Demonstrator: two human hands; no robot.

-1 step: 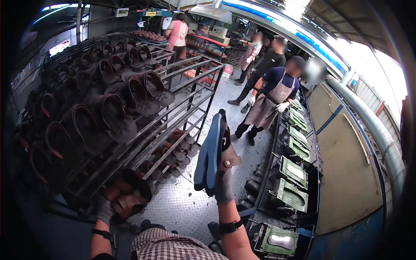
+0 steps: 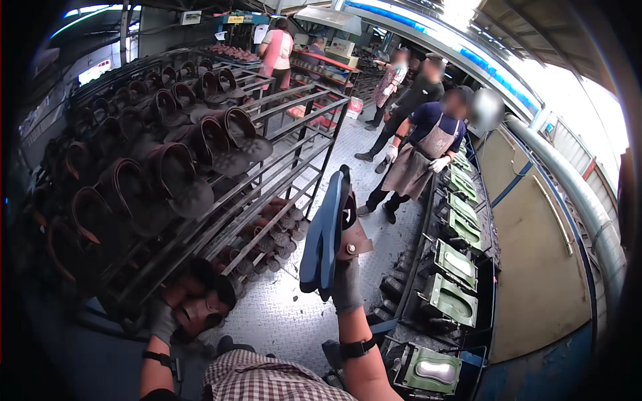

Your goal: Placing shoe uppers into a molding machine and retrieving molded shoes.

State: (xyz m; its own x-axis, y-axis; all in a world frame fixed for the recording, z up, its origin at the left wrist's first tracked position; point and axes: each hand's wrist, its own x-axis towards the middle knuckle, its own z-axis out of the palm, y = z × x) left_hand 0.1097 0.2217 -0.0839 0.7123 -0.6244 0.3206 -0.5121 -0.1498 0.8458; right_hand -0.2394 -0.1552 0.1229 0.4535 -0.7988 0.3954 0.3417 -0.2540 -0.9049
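Note:
My right hand [image 2: 346, 287], in a grey glove, is raised in the middle. Its fingers are wrapped round a pair of sandals [image 2: 354, 240] with brown leather uppers, a round metal stud and long blue soles turned to the left. At the lower left, my left hand [image 2: 162, 322], also gloved in grey, grips a brown leather shoe [image 2: 200, 313] beside the rack's lower end. Dark, rounded parts lie against that shoe, and the fingertips are partly hidden. The metal rack [image 2: 294, 110] at the left carries many brown shoes [image 2: 170, 170] on its upper level and more shoes [image 2: 281, 234] lower down.
A row of green moulds [image 2: 451, 297] runs along the right, with dark soles [image 2: 394, 284] beside it. A co-worker in an apron [image 2: 421, 157] stands at the moulds. Other people are farther back. Patterned metal floor [image 2: 267, 327] lies between rack and moulds.

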